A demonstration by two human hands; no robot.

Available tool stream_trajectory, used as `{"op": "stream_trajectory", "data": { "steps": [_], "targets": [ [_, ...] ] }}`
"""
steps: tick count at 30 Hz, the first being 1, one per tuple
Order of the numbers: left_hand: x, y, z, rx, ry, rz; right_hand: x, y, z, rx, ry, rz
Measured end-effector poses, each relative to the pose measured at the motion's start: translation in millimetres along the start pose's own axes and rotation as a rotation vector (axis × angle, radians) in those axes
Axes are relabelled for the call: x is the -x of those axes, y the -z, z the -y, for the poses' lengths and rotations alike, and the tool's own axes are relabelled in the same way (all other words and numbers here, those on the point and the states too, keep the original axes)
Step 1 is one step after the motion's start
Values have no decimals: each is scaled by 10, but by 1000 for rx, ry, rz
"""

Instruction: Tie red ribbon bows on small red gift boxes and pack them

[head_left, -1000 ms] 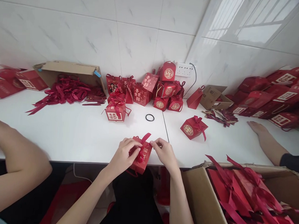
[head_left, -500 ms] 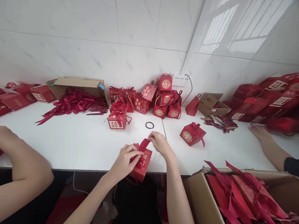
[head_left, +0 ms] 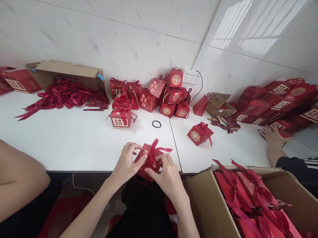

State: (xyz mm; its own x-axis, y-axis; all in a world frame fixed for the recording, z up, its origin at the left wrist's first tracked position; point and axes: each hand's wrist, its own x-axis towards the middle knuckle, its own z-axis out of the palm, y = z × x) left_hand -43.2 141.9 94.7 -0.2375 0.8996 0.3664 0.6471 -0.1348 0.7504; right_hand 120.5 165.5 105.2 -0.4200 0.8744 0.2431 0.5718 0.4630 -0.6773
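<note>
Red paper gift box sits at the table's near edge, steadied by the left hand pinching its side. Right hand pinches the dark red ribbon on top, both grips closed to keep the bow taut.

The white table lies bare between its near edge and the ribbon pile, so a hand can pass freely on the left. Straight ahead stand a tied red box, a black ring and another box, with gaps between them. To the right, an open carton and another person's arm block the way.
</note>
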Motion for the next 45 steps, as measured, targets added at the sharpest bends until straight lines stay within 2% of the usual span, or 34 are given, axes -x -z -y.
{"op": "stream_trajectory", "data": {
  "steps": [6,11,17,21,25,29,32,36,41,43,44,45],
  "targets": [
    [19,43,-4,27,120,76,-75,-33,-85,-131,32,7],
    [-27,88,-28,169,260,160,-130,-1,-161,-262,1,57],
    [-35,89,22,300,349,200,-189,-76,-303,-533,-183,91],
    [-25,68,85,417,404,269,-216,-179,-427,-880,-279,133],
    [-25,73,158,478,389,310,-218,-246,-510,-1179,-343,160],
    [-18,84,215,462,332,351,-207,-290,-550,-1341,-393,160],
    [-22,66,242,442,283,339,-198,-338,-577,-1435,-394,152],
    [-34,42,266,413,247,268,-183,-382,-634,-1414,-345,120],
    [43,81,312,534,204,306,-133,-366,-686,-1139,-243,-101],
    [73,100,331,457,189,339,-80,-334,-661,-1003,-221,-134],
    [76,108,341,398,207,322,-45,-311,-640,-941,-214,-131],
    [69,118,352,336,244,250,-7,-282,-616,-885,-217,-109]
  ]
}}
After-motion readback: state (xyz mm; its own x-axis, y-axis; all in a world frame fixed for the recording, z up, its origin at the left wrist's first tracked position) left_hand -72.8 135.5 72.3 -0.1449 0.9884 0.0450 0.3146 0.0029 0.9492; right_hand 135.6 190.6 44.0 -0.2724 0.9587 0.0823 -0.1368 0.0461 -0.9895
